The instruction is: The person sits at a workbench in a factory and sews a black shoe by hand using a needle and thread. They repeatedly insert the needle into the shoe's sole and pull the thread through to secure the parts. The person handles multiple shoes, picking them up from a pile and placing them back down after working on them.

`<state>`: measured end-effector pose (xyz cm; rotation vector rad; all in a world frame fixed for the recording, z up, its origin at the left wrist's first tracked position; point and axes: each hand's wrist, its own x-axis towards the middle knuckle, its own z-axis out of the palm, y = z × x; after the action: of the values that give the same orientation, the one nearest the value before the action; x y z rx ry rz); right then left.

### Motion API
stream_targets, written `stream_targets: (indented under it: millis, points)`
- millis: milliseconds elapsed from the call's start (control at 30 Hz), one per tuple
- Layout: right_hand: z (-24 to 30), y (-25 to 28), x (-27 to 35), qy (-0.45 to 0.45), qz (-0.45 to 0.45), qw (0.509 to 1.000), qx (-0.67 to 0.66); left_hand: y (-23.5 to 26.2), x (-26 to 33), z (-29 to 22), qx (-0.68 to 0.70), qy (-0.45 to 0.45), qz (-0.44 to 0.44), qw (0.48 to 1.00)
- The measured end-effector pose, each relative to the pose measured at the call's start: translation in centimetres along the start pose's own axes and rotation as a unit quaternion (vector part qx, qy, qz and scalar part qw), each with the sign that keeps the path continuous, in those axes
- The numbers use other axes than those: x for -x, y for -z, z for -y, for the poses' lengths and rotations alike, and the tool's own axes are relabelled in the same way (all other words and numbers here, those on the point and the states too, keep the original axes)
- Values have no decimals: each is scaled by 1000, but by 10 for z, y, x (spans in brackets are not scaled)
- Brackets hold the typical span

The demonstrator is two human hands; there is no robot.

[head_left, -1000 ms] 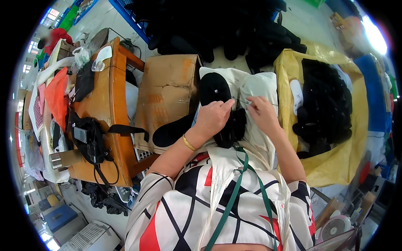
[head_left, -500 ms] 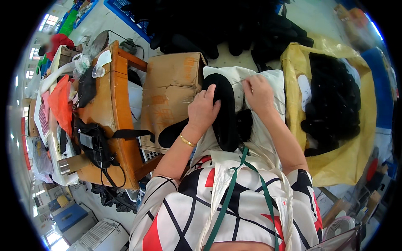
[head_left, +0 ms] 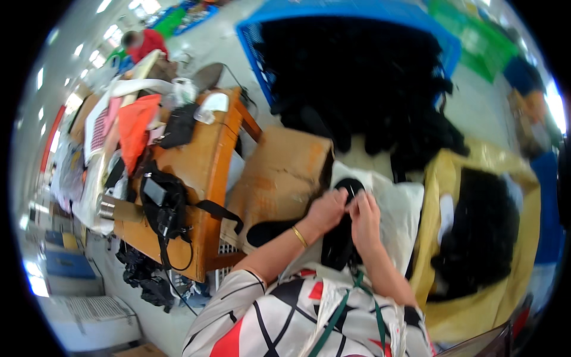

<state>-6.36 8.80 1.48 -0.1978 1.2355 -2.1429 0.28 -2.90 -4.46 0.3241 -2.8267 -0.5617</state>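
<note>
A black slipper-like piece (head_left: pixel 338 243), long and rounded at its far end, lies over the white cloth (head_left: pixel 389 214) on my lap. My left hand (head_left: pixel 327 211), with a gold bangle at the wrist, grips its far end, fingers closed. Pinched fingers of my right hand (head_left: pixel 364 217) meet the left fingertips over that same end. A small pale streak shows there, too fine to name, and what the right fingertips hold is hidden. A second black sole-shaped piece (head_left: pixel 267 232) rests beside my left forearm, against the cardboard box (head_left: pixel 279 172).
Ahead stands a blue crate (head_left: pixel 253 59) heaped with black pieces, some spilling over its near side. At right is a yellow bag (head_left: pixel 437 178) of black pieces. A wooden table (head_left: pixel 172 220) at left carries a black bag (head_left: pixel 163 199). A person in red (head_left: pixel 148 44) is far left.
My right hand has come in from apart to meet the left at the slipper's far end. The view has tilted up, showing more of the blue crate.
</note>
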Motion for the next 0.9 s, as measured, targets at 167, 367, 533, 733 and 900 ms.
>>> stream_targets:
  millis: [167,367,533,733,900]
  points:
    - [34,-13,19,53,17,998,-22,20,-15,-10,-42,-106,-55,992]
    - [56,-10,42,108,27,993,-45,44,-34,-25,-15,-206,-66,976]
    - [51,6,69,119,24,991,-48,49,-21,-42,44,-243,36,968]
    - [33,39,86,102,-20,993,-54,28,-5,-45,44,-263,112,957]
    - [32,51,89,97,-11,994,-40,31,-7,-48,41,-259,130,956]
